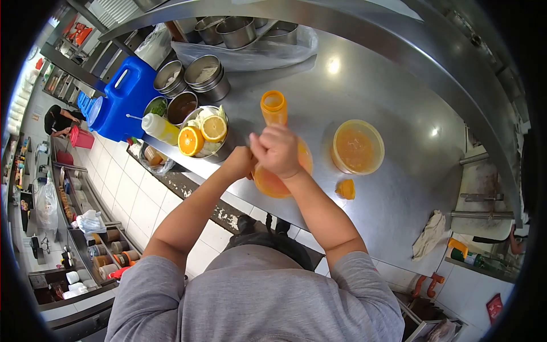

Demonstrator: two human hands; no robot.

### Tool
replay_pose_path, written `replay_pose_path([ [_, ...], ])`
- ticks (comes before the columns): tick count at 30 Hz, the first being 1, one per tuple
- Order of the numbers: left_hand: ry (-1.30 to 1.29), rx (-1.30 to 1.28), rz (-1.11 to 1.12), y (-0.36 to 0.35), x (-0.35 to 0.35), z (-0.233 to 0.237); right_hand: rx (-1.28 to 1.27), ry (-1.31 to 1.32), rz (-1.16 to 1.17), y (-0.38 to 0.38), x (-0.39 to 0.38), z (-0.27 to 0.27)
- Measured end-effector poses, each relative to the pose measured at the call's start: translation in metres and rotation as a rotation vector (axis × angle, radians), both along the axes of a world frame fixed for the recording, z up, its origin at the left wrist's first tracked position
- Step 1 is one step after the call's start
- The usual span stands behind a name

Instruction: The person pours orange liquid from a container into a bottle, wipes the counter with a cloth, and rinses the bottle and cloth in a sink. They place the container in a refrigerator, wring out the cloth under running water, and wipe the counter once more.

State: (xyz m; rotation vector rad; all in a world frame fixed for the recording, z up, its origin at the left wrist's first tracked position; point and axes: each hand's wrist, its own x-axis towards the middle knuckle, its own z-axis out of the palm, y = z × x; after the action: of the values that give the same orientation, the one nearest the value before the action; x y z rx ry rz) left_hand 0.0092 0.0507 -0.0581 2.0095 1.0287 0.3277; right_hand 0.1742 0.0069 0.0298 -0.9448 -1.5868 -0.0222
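Bowl [308, 165] of orange liquid, and that's where the action is: it sits near the edge of the counter [407, 154], right beneath both hands. Sweeping from the left, we've got a blue jug [121, 94] well off to the bowl's left, then steel pots [212, 85] up beyond it on that side, then a squeeze bottle [159, 129]. Next along, nearer the bowl, a full container carries an orange half [191, 140] and a lemon half [214, 129], both with plump, bright cut faces; neither looks pressed, I'd say. Now the left hand [238, 162], curled in at the bowl's left rim, fingers drawn together, but what they have hold of, I can't tell. Close against it comes the right hand [276, 150] over the bowl, bunched into a loose fist, and whatever may be inside is hidden too. Just past the knuckles, on the bowl's far side, an orange jar [274, 101] stands open-mouthed; how full it is, no telling. Over to the bowl's right, a tub [358, 147] already has orange liquid in it, so two vessels are charged, while those two halves look unused. Just below that tub, a fruit piece [345, 189] lies on the metal, and far right of the bowl, a crumpled cloth [429, 235].
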Motion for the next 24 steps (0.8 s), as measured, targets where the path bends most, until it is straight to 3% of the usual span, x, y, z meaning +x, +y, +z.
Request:
replay_pose_path([
  [1, 0.072, -0.267, 0.133, -0.011, 0.013, 0.045, 0.039, 0.052, -0.016, -0.005, 0.011, 0.018],
  [5, 0.069, -0.267, 0.246, -0.012, 0.01, 0.042, 0.092, 0.004, -0.171, -0.062, 0.074, 0.079],
  [8, 0.115, -0.22, 0.25, -0.018, 0.014, 0.064, 0.09, -0.08, -0.489, -0.138, 0.128, 0.094],
  [12, 0.112, 0.101, 0.147, -0.031, 0.013, 0.098, -0.068, -0.218, -1.039, -0.225, 0.177, 0.038],
  [14, 0.048, 0.349, 0.132, -0.036, 0.014, 0.127, -0.142, -0.339, -1.106, -0.25, 0.186, -0.014],
  [16, 0.073, 0.327, 0.142, -0.034, 0.015, 0.154, -0.246, -0.447, -1.079, -0.266, 0.186, -0.066],
  [18, 0.139, 0.506, 0.149, -0.023, 0.013, 0.171, -0.397, -0.352, -1.094, -0.257, 0.16, -0.066],
  [20, 0.12, 0.543, 0.111, -0.012, 0.021, 0.183, -0.376, 0.007, -1.011, -0.223, 0.119, -0.027],
  [21, 0.103, 0.579, 0.072, -0.011, 0.026, 0.189, -0.321, 0.3, -0.83, -0.2, 0.092, 0.003],
  [22, 0.085, 0.608, 0.028, -0.011, 0.031, 0.194, -0.226, 0.269, -0.611, -0.181, 0.059, 0.067],
  [23, 0.104, 0.664, -0.018, -0.011, 0.035, 0.198, -0.464, -0.033, -0.527, -0.171, 0.045, 0.094],
  [24, 0.074, 0.668, -0.06, -0.009, 0.037, 0.199, -0.947, -0.45, -0.559, -0.153, 0.038, 0.11],
])
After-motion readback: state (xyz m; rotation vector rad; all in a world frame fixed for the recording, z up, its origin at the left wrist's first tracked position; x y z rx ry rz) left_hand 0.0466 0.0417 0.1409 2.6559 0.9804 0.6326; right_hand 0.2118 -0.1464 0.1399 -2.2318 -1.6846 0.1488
